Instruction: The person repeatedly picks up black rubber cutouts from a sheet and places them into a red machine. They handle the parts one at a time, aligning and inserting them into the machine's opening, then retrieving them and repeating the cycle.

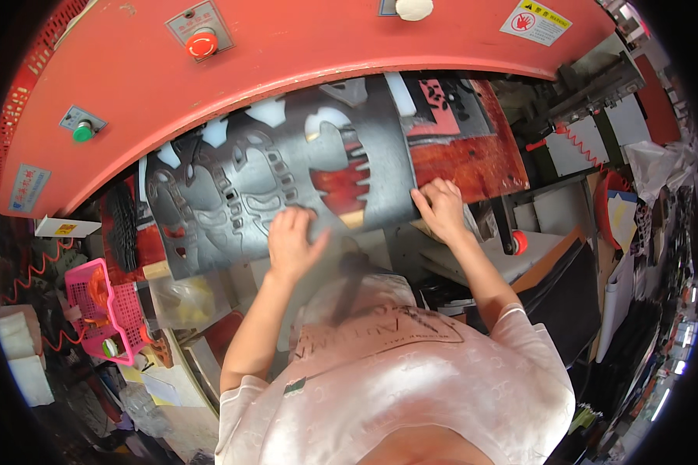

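Observation:
A dark grey sheet [387,174] with rows of cut shoe-upper shapes and openings lies across a red cutting board [465,163], its front edge overhanging toward me. My right hand [444,208] pinches the sheet's right edge near its front corner. At the front edge, left of the large opening, my left hand [291,241] rests its fingers on the sheet, thumb held apart and slightly blurred. Red board shows through the large opening. White pieces [267,111] show at the sheet's far side, partly covered by it.
Over the board's far side spans a red press beam [302,46] with a red stop button [201,44] and a green button [84,131]. Black strips [122,226] lie at the left. A pink basket [107,314] stands lower left; a dark board [564,296] leans at right.

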Motion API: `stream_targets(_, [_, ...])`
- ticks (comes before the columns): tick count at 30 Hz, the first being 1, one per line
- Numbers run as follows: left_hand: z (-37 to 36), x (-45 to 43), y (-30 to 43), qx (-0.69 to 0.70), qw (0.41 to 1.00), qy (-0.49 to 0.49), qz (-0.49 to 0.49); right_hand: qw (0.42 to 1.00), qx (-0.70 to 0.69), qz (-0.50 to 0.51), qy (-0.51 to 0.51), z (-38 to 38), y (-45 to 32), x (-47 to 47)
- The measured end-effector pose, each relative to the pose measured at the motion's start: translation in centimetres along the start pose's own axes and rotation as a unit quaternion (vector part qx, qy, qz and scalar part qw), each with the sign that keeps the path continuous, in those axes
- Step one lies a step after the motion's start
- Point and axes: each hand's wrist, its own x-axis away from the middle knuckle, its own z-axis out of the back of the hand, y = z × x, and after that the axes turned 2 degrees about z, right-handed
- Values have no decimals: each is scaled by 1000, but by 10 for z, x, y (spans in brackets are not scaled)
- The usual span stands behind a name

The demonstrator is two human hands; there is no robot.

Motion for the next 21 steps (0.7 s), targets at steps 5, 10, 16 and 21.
stream_targets(5, [24,2,42,174,976,-68,115,968,-129,-161,-143,53,-13,-5])
stream_targets(10, [7,-42,60,197,975,105,11,995,-50,63,66,30,-73,-47])
stream_targets(16, [-15,-55,38,157,985,59,25,996,14,-29,-87,-19,-121,-71])
stream_targets(21, [-21,-60,18,143,989,23,44,865,-455,-167,-127,7,-87,-109])
